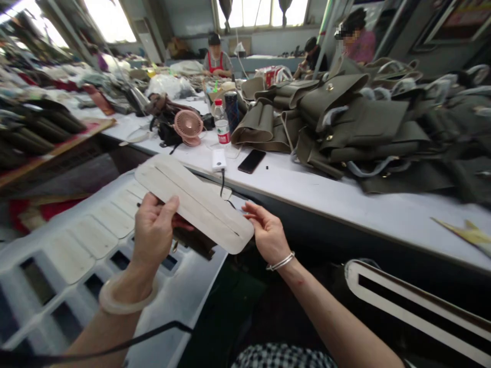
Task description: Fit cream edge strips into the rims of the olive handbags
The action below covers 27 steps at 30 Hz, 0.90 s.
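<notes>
A flat cream panel (194, 204) with rounded corners and a long thin slit is held tilted in front of me. My left hand (155, 230) is closed on its lower left edge, thumb on top and fingers underneath. At the right end, my right hand (266, 230) pinches the corner between thumb and fingers. A dark brown piece (194, 243) with a small gold-coloured metal part hangs below the panel; whether it is attached cannot be seen. Beneath my left hand, similar pale panels (74, 248) lie in a row on a white plastic crate (23, 309) with rectangular openings.
Across the white table (307, 181) stand a phone (252, 161), a white power bank (219, 160), a red-capped bottle (221, 122), a pink fan (188, 127) and piled olive bags (360, 117). A black cable (169, 327) crosses low left. Several people work behind.
</notes>
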Motion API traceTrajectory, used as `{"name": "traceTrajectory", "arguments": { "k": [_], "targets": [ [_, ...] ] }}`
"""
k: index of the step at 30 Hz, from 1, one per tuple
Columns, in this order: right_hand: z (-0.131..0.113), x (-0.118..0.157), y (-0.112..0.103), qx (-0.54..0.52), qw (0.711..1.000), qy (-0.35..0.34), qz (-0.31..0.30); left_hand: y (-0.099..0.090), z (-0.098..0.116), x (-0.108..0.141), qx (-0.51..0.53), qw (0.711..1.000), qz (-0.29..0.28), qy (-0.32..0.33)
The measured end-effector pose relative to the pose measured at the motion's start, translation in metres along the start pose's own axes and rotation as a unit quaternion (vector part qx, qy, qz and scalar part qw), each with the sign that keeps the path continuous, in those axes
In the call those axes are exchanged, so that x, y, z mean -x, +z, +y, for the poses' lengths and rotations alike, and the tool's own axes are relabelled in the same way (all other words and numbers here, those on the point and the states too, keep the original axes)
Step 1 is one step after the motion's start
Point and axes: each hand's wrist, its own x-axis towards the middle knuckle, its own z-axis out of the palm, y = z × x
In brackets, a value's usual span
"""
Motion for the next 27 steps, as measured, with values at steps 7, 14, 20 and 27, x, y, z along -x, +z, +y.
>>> {"name": "traceTrajectory", "arguments": {
  "k": [7, 14, 20, 27],
  "targets": [
    [0.016, 0.072, -0.167, -0.123, 0.963, 0.042, 0.237, 0.129, 0.033, 0.029, 0.077, 0.984, -0.154, 0.049],
    [-0.014, 0.121, -0.222, 0.127, 0.971, 0.021, 0.2, 0.234, 0.053, 0.117, 0.142, 0.911, -0.387, 0.033],
    [0.015, 0.169, -0.273, 0.177, 0.954, 0.055, 0.235, 0.257, 0.075, 0.137, 0.202, 0.771, -0.602, -0.051],
    [0.045, 0.207, -0.289, 0.231, 0.923, 0.009, 0.309, 0.241, 0.031, 0.136, 0.205, 0.909, -0.362, -0.021]
  ]
}}
